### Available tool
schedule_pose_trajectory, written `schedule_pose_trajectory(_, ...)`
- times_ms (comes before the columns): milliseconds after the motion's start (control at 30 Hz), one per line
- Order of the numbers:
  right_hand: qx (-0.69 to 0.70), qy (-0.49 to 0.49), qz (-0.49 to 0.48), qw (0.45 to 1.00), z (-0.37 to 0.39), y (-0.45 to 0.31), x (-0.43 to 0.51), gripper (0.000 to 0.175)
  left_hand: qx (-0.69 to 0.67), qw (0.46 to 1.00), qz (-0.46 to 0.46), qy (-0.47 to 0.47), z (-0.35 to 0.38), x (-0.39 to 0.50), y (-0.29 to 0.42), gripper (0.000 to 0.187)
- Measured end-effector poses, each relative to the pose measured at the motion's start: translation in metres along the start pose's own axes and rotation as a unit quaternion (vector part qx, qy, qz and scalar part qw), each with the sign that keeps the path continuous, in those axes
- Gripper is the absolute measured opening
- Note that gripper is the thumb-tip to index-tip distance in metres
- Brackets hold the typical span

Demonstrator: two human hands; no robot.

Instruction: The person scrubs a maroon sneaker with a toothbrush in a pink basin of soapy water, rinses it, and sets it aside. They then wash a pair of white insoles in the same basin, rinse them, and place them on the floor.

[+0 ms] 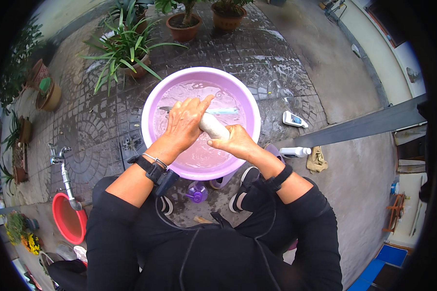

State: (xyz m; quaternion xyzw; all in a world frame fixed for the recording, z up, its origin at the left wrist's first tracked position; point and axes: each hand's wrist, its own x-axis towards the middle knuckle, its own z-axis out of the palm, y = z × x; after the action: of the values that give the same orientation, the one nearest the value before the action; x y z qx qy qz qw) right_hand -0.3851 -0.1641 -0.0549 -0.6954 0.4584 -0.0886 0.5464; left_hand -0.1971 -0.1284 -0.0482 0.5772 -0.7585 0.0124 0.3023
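A pale grey-white rounded object [215, 125], perhaps a shoe, is held between my two hands over a purple plastic basin [255, 120]. My left hand [185, 122] wraps its upper left end, thumb stretched outward. At the lower right end my right hand [236, 141] grips it, thumb along its near side. Fingers cover most of its ends, so its full shape is hidden. Murky pinkish water [204, 156] fills the basin's bottom. Behind my left hand lies a long tool with a light blue handle [224, 111], likely a brush; its dark end shows to the left.
Two white bottles [293, 119] [295, 152] and a tan cloth [317, 160] lie at right. A purple jug [197, 192] stands between my feet. Leftward are a tap [58, 154] and a red basin [63, 218]. Potted plants [134, 63] line the far side of wet paving.
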Motion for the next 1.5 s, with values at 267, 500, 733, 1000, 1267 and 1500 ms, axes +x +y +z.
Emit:
schedule_pose_trajectory(267, 0.168, -0.052, 0.058, 0.983, 0.007, -0.006, -0.011, 0.030, 0.012, 0.998, 0.058, -0.016, 0.001, 0.006, -0.006, 0.024)
schedule_pose_trajectory(500, 0.309, -0.106, 0.098, 0.940, 0.004, -0.013, -0.018, 0.023, -0.006, 0.996, 0.089, 0.027, 0.002, 0.014, -0.004, 0.020)
schedule_pose_trajectory(733, 0.416, -0.146, 0.097, 0.892, 0.004, -0.017, -0.020, 0.021, -0.029, 0.993, 0.102, 0.052, 0.006, 0.021, -0.004, 0.023)
schedule_pose_trajectory(1000, 0.433, -0.158, 0.087, 0.883, 0.002, -0.023, -0.020, 0.024, -0.027, 0.992, 0.104, 0.069, 0.006, 0.025, -0.004, 0.021)
schedule_pose_trajectory(1267, 0.324, -0.104, 0.002, 0.940, 0.012, -0.017, -0.012, 0.030, -0.024, 0.989, 0.119, 0.089, 0.006, 0.026, -0.006, 0.019)
schedule_pose_trajectory(1500, 0.176, -0.084, -0.035, 0.980, 0.011, 0.000, 0.002, 0.066, 0.038, 0.983, 0.171, 0.062, 0.000, 0.021, -0.020, 0.019)
